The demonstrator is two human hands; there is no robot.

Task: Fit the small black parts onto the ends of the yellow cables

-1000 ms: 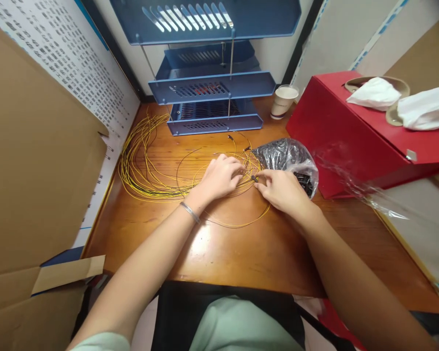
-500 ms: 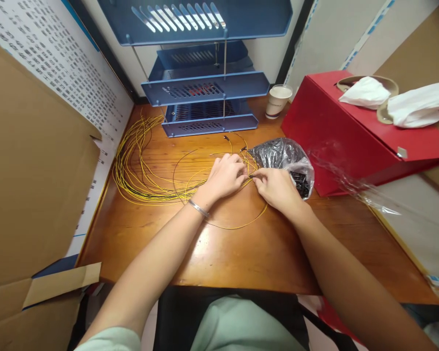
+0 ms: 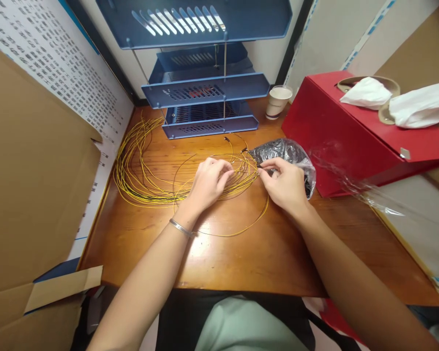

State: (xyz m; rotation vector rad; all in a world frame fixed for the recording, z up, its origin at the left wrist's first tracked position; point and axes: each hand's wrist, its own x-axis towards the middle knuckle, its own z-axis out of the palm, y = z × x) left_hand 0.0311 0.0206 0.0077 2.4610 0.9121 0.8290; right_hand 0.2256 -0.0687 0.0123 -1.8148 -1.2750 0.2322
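Note:
My right hand (image 3: pixel 283 184) pinches a small black connector (image 3: pixel 259 166) between thumb and forefinger, at the right end of a bundle of thin yellow and black wires (image 3: pixel 146 196). My left hand (image 3: pixel 210 181) rests over the same wires, its thumb and forefinger tips brought together; whatever is between them is too small to make out. A few loose wire ends with black connectors (image 3: pixel 227 140) stick up behind the hands. Just beyond my right hand lies a clear plastic bag (image 3: pixel 278 151) filled with small black parts.
A blue tiered file tray (image 3: pixel 210 127) stands at the back of the wooden table (image 3: pixel 249 263), a paper cup (image 3: pixel 278 103) to its right. A red box (image 3: pixel 325 126) bearing tape rolls and white tissue occupies the right side. Cardboard (image 3: pixel 40 161) borders the left.
My left hand has moved left, away from my right hand, exposing more wires between them. My right hand has shifted slightly up and right with the black connector.

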